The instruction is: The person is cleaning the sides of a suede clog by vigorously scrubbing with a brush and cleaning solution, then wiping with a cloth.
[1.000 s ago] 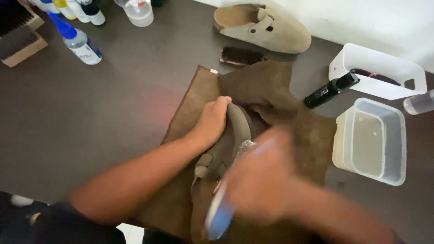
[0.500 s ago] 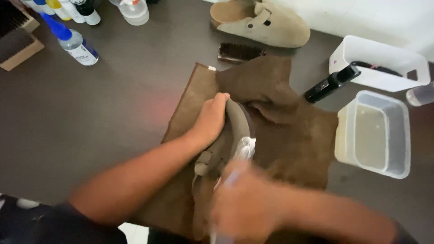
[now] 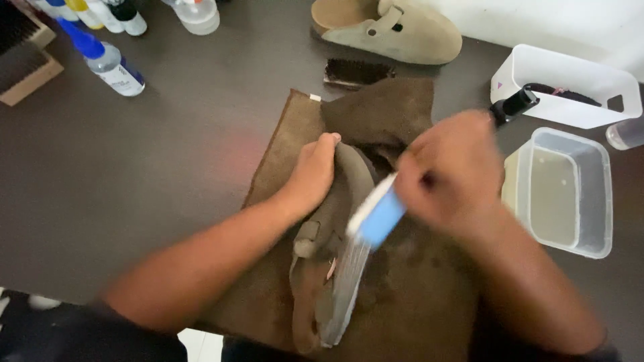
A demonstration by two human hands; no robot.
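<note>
Suede clog (image 3: 329, 268) lies on its side on brown cloth (image 3: 282, 167), sole edge turned up. Left hand (image 3: 312, 175) fingers curled over clog toe, pinning it. Right hand (image 3: 453, 167) fingers clamped on blue-and-white brush (image 3: 376, 213), blurred, at clog rim. Step in hand: scrubbing. Next move likely calls for firm hold, short strokes. Farther: water tub (image 3: 567, 194), white bin (image 3: 570, 84), second clog (image 3: 389, 30), dark table (image 3: 168, 134).

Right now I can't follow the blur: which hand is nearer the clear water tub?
Right. The right hand hovers just beside the tub; the left hand presses the clog, farther away.
</note>
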